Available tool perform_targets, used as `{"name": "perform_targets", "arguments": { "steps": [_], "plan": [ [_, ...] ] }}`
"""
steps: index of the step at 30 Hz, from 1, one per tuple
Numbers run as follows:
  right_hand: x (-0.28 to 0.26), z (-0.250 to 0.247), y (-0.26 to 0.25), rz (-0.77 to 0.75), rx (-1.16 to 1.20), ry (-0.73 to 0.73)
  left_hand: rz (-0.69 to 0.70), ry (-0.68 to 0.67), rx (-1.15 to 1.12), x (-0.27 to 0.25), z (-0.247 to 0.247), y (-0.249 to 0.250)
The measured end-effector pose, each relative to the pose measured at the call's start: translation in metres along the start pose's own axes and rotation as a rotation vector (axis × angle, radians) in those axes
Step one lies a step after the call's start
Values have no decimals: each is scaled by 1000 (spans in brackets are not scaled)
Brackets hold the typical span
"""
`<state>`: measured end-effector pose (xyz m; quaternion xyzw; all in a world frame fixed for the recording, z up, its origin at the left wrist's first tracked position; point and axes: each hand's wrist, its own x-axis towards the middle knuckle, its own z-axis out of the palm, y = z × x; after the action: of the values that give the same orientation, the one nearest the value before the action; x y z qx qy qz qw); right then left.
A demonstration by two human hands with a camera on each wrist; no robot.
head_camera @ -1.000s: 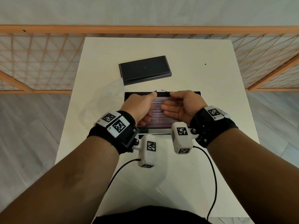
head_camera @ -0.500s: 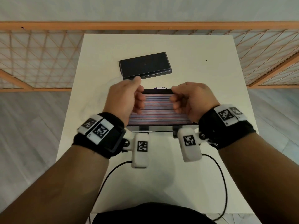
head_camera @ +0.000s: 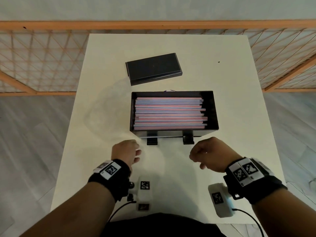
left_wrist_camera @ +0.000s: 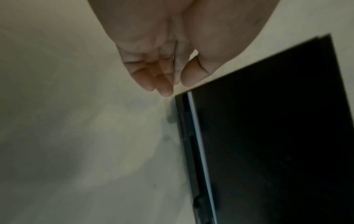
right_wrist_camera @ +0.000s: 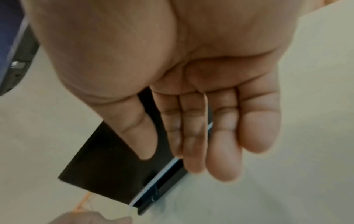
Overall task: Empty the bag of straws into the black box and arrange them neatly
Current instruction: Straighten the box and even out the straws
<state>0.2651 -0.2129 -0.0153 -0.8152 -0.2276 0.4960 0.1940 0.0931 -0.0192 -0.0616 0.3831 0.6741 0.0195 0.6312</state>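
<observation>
The black box (head_camera: 214, 110) stands open mid-table, filled with pink and blue straws (head_camera: 169, 113) lying side by side, lengthwise left to right, their right ends slightly uneven. My left hand (head_camera: 134, 155) hovers just in front of the box's left front corner, fingers loosely curled and holding nothing. My right hand (head_camera: 198, 157) hovers in front of the right front corner, also empty. In the left wrist view the left hand (left_wrist_camera: 168, 78) hangs relaxed beside the box (left_wrist_camera: 268, 136). The right wrist view has the right hand (right_wrist_camera: 191, 144) with nearly straight fingers over the box (right_wrist_camera: 107, 174).
The box's black lid (head_camera: 153, 68) lies flat behind the box. A faint clear plastic sheet (head_camera: 104, 115), seemingly the empty bag, lies left of the box. The white table (head_camera: 222, 65) ends at a wooden lattice railing (head_camera: 153, 25) at the far side.
Both hands were down on the straws in the box. They rose, pinching at the pile, then drew back toward me and now hang empty in front of the box.
</observation>
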Motion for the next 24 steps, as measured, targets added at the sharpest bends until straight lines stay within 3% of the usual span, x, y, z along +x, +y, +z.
{"name": "perform_targets", "arguments": {
  "steps": [3, 7, 24],
  "plan": [
    [5, 6, 13, 95, 169, 63, 3, -44, -19, 0, 12, -6],
    [16, 6, 25, 160, 228, 182, 66, -87, -39, -1, 17, -15],
    [32, 13, 30, 163, 187, 209, 239, 43, 40, 7, 22, -20]
  ]
}}
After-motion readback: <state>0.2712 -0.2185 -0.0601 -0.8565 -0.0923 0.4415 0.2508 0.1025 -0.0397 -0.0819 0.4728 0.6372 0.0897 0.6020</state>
